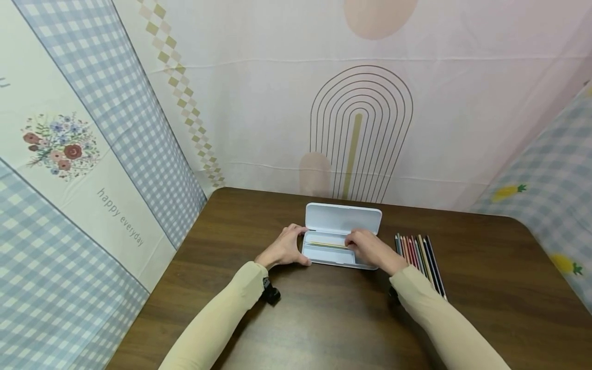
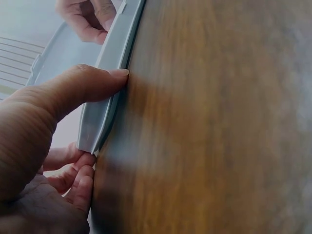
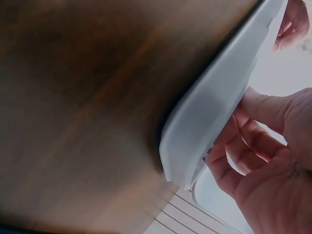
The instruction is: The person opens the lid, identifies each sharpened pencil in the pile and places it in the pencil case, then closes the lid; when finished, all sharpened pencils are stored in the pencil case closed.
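An open white pencil case (image 1: 330, 255) lies on the table with its lid (image 1: 343, 218) raised at the back. Inside it, a yellow colored pencil (image 1: 326, 244) lies lengthwise along the tray, with a darker one close beside it. My left hand (image 1: 288, 246) holds the case's left end, thumb (image 2: 97, 83) on the front wall and fingers at the end corner. Reaching into the right part of the case, my right hand (image 1: 367, 249) has its fingers curled at the right end of the pencils and seems to pinch one; its fingertips are partly hidden by the case wall (image 3: 209, 107).
Several colored pencils (image 1: 418, 257) lie side by side on the brown table (image 1: 314, 318), right of the case and partly behind my right forearm. A printed cloth (image 1: 259, 113) hangs behind the table, and checked cloths hang at both sides.
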`<state>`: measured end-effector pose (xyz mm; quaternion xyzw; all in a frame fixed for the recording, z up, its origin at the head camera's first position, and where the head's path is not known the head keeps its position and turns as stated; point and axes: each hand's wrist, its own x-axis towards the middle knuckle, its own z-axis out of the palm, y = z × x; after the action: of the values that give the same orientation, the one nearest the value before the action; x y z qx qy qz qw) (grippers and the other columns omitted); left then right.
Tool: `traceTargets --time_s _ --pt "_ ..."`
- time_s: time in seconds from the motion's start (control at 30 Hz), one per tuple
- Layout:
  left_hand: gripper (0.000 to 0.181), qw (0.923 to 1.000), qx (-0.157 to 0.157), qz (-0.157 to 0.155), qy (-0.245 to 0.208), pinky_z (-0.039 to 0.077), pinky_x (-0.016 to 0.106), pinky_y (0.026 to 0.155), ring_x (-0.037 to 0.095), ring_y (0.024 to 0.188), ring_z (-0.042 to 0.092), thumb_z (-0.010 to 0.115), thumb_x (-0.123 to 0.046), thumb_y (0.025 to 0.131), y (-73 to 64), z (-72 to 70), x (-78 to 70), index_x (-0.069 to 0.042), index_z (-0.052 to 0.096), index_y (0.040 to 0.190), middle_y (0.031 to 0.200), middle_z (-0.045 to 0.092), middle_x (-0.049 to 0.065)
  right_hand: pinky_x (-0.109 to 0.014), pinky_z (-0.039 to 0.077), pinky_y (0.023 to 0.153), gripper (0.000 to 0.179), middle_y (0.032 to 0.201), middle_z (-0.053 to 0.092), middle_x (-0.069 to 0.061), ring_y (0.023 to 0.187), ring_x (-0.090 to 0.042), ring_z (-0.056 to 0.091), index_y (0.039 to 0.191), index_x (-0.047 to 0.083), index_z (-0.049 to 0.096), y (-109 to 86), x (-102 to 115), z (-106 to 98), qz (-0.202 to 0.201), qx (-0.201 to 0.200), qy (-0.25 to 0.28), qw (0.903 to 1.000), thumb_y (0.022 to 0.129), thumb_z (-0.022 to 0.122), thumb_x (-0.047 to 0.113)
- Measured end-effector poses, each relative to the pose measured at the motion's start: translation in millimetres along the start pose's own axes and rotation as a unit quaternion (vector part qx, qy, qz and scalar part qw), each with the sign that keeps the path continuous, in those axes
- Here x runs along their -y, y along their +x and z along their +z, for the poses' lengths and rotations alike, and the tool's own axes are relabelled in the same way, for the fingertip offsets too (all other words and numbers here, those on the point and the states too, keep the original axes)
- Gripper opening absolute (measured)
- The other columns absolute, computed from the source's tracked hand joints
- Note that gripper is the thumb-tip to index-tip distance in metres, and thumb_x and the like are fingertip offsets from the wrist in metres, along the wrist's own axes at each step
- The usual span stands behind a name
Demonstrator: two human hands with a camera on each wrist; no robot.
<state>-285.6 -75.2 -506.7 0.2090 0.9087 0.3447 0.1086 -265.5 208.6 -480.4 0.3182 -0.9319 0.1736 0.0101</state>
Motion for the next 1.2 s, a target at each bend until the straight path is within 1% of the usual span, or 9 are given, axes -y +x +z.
traceTargets --time_s 0.13,0.27,0.37,0.63,0.83,0.87,1.0,1.07,1.2 --pt "0.099 1.0 0.002 -0.001 0.001 0.045 0.052 0.124 0.036 0.146 0.046 0.101 -0.024 0.073 -0.1 0.2 -1.0 -0.003 0.053 0.157 0.157 0.052 0.02 -0.041 0.063 0.081 0.018 0.091 0.077 -0.011 0.086 -0.022 0.071 0.094 0.001 0.081 2.8 -2 -4 0.022 0.019 0.024 0.9993 0.098 0.067 -0.009" --pt "0.102 1.0 0.0 -0.006 0.001 0.044 0.053 0.125 0.035 0.147 0.046 0.102 -0.033 0.074 -0.9 0.5 -2.2 -0.004 0.052 0.158 0.156 0.053 0.019 -0.042 0.063 0.082 0.015 0.093 0.08 -0.012 0.087 -0.023 0.073 0.094 0.001 0.082 5.2 -4 -7 0.027 0.026 0.037 0.9986 0.097 0.07 -0.007" --pt "0.103 0.9999 -0.004 -0.013 0.003 0.045 0.053 0.125 0.034 0.146 0.047 0.102 -0.038 0.074 -0.9 1.7 -2.8 -0.004 0.053 0.158 0.155 0.054 0.018 -0.04 0.063 0.081 0.013 0.093 0.081 -0.011 0.086 -0.019 0.071 0.094 0.001 0.083 7.5 -7 -8 0.033 0.035 0.048 0.9977 0.097 0.072 -0.005" --pt "0.102 0.9998 -0.005 -0.017 -0.002 0.045 0.053 0.124 0.035 0.145 0.047 0.102 -0.037 0.074 2.2 2.6 -1.2 -0.004 0.054 0.157 0.152 0.055 0.018 -0.033 0.059 0.076 0.014 0.089 0.082 -0.007 0.078 -0.011 0.065 0.088 0.005 0.084 12.1 -10 -11 0.061 0.063 0.064 0.9941 0.098 0.076 0.0" --pt "0.105 0.9996 -0.019 0.005 0.021 0.05 0.046 0.117 0.031 0.139 0.05 0.099 -0.055 0.073 11.2 11.7 17.3 -0.007 0.056 0.156 0.147 0.057 0.015 -0.028 0.053 0.071 0.016 0.083 0.079 -0.004 0.074 -0.009 0.059 0.083 0.006 0.082 13.5 -11 -11 0.055 0.067 0.065 0.9941 0.097 0.077 0.001" --pt "0.105 0.9996 -0.019 0.006 0.021 0.05 0.046 0.117 0.031 0.139 0.05 0.099 -0.055 0.073 11.2 11.5 17.3 -0.007 0.056 0.156 0.147 0.057 0.015 -0.027 0.052 0.071 0.016 0.083 0.079 -0.003 0.074 -0.009 0.058 0.083 0.006 0.082 13.8 -12 -11 0.052 0.067 0.064 0.9943 0.097 0.077 0.001" --pt "0.103 0.9999 -0.011 -0.006 0.007 0.048 0.049 0.122 0.032 0.143 0.048 0.1 -0.047 0.075 6.9 7.4 8.9 -0.006 0.054 0.158 0.151 0.056 0.016 -0.027 0.052 0.07 0.017 0.081 0.078 -0.003 0.073 -0.008 0.057 0.083 0.006 0.08 14.1 -11 -10 0.044 0.067 0.066 0.9946 0.098 0.076 0.0" --pt "0.102 0.9998 -0.004 -0.02 -0.006 0.045 0.053 0.125 0.034 0.147 0.046 0.102 -0.038 0.074 1.3 1.9 -2.7 -0.005 0.054 0.158 0.153 0.055 0.017 -0.028 0.054 0.072 0.016 0.083 0.078 -0.003 0.074 -0.009 0.058 0.084 0.005 0.081 13.2 -11 -10 0.044 0.065 0.063 0.9949 0.098 0.075 0.0" --pt "0.102 0.9997 -0.007 -0.024 0.004 0.045 0.052 0.125 0.034 0.147 0.046 0.102 -0.038 0.074 0.7 2.5 -3.1 -0.006 0.054 0.158 0.153 0.055 0.017 -0.036 0.061 0.079 0.013 0.092 0.082 -0.009 0.083 -0.015 0.07 0.093 0.002 0.083 10.3 -10 -9 0.043 0.057 0.055 0.9959 0.099 0.072 -0.002"
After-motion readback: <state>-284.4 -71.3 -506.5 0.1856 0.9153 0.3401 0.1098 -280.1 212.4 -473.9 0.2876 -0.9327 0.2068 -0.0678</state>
